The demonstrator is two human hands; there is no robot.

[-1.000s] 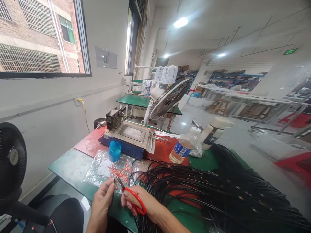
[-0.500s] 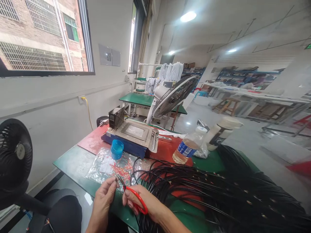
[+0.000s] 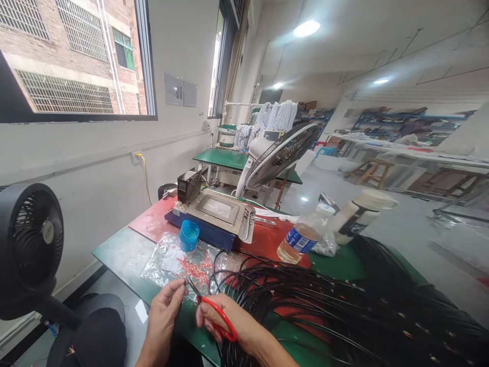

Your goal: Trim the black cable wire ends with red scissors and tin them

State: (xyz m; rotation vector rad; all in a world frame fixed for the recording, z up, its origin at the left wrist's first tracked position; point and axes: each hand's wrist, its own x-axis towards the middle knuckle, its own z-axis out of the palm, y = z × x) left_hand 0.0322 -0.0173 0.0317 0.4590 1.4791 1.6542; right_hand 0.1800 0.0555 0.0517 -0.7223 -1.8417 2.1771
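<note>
My left hand is closed, thumb and forefinger pinching a small dark tip that looks like a black cable end; most of it is hidden by the fingers. In my right hand is a pair of scissors with red handles, their slim dark blades pointing up and left at the left fingertips. Under the blades lies a clear plastic bag strewn with red and yellowish scraps. A large bundle of black cables with short bared wire ends spreads to the right.
Beyond the bag stand a blue round container and a blue-based machine with a metal top. A liquid-filled bottle and a pale jug stand to the right. A black fan is at left; a larger fan leans behind the table.
The view has turned slightly left, so the scene sits a little farther right. Both hands keep nearly the same pose, the scissor blades still at the left fingertips.
</note>
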